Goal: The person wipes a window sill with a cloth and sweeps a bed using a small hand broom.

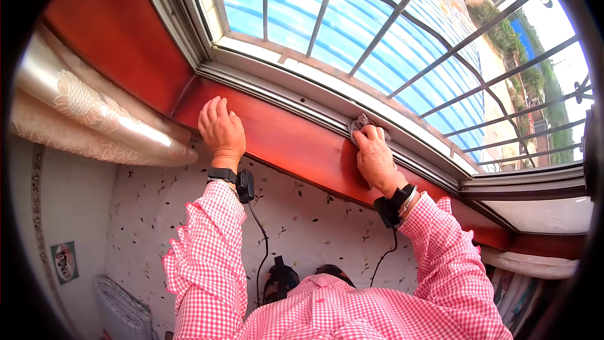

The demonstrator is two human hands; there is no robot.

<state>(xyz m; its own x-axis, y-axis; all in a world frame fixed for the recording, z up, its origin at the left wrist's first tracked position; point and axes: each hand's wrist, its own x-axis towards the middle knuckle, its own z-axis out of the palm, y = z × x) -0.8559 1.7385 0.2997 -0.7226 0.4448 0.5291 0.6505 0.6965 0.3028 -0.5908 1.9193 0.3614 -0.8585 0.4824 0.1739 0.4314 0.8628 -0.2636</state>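
My right hand (375, 156) is closed around a crumpled grey cloth (360, 124) and presses it against the metal window track (308, 106). Part of the cloth is hidden beneath the fingers. Farther left, my left hand (221, 127) lies on the reddish-brown wooden windowsill (286, 140), its fingers stretched out and holding nothing. The sill runs along the inner side of the track, from the left corner toward the lower right. Both wrists carry dark straps with small black devices and cables.
Beyond the track, dark metal bars (384, 25) cross the window opening, with blue corrugated roofing (245, 9) outside. A shiny cream curtain (94, 104) hangs at the left. The sliding window frame (528, 182) stands at the right. Below the sill is a leaf-patterned wall (151, 214).
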